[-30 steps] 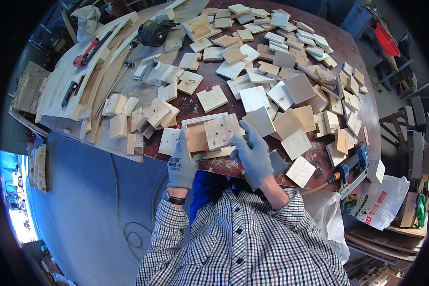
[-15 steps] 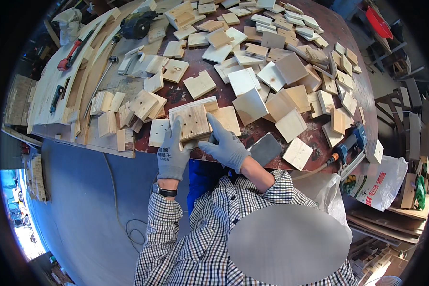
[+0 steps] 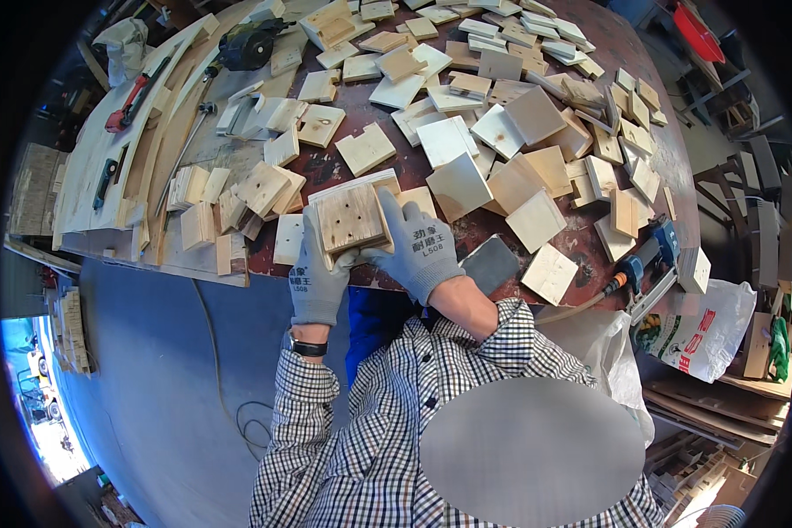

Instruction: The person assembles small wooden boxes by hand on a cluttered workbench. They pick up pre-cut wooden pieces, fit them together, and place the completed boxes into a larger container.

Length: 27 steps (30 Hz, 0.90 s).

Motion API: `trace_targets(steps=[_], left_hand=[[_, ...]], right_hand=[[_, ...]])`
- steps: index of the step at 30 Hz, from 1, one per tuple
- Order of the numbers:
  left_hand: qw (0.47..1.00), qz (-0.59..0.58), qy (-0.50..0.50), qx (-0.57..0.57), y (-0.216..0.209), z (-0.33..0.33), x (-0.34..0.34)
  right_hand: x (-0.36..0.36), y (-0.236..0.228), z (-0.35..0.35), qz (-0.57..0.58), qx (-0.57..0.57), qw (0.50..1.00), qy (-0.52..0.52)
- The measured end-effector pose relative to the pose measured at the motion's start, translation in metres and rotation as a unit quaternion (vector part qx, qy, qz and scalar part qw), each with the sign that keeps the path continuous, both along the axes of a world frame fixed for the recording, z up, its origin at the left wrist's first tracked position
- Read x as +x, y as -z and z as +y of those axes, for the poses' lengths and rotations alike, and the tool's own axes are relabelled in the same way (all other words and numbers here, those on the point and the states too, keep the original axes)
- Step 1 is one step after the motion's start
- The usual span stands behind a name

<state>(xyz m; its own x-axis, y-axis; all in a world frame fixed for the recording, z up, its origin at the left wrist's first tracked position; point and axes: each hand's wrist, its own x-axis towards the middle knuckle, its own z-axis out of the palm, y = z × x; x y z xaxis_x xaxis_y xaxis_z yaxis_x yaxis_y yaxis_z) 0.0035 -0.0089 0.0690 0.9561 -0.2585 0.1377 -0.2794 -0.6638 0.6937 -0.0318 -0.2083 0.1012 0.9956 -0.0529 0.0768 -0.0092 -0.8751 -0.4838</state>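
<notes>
At the near edge of the table, my left hand (image 3: 319, 280) and my right hand (image 3: 421, 251), both in grey gloves, grip a layered wooden block (image 3: 350, 220) from its two sides. Small dark holes dot its brown upper face, and paler wood shows along its back edge. My fingers are closed around it, the thumbs toward its near side. Partly behind my right hand lies a pale wood piece (image 3: 419, 201). A white-faced piece (image 3: 288, 239) lies just left of my left hand. To the right of my right hand is a dark grey flat rectangle (image 3: 491, 266).
Loose wood pieces (image 3: 449, 141) cover much of the dark red table (image 3: 326, 167). A blue nail gun (image 3: 660, 251) with a hose lies at the right edge. Long boards, a red-handled tool (image 3: 128, 104) and a dark power tool (image 3: 251, 44) occupy the left. A white bag (image 3: 708, 330) hangs right.
My right hand has slid down and turned along the block's right side, its fingers no longer over the top. The block has shifted slightly, and more of its upper face shows.
</notes>
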Motion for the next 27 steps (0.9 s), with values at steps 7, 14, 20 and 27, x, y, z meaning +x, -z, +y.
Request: trace_targets(steps=[7, 14, 20, 27], left_hand=[[0.996, -0.02, 0.007, 0.09, -0.013, 0.008, -0.002], [0.945, -0.186, 0.06, 0.263, -0.036, 0.001, -0.005], [0.941, -0.176, 0.088, 0.275, -0.015, -0.012, -0.008], [0.953, -0.22, 0.073, 0.196, 0.017, -0.014, -0.002]], right_hand=[[0.015, 0.001, -0.014, -0.027, -0.009, 0.995, -0.101], [-0.016, 0.015, -0.024, 0.033, 0.012, 0.999, 0.021], [-0.006, 0.023, -0.001, 0.102, -0.038, 0.992, -0.061], [-0.011, 0.039, 0.01, 0.029, 0.085, 0.996, 0.026]])
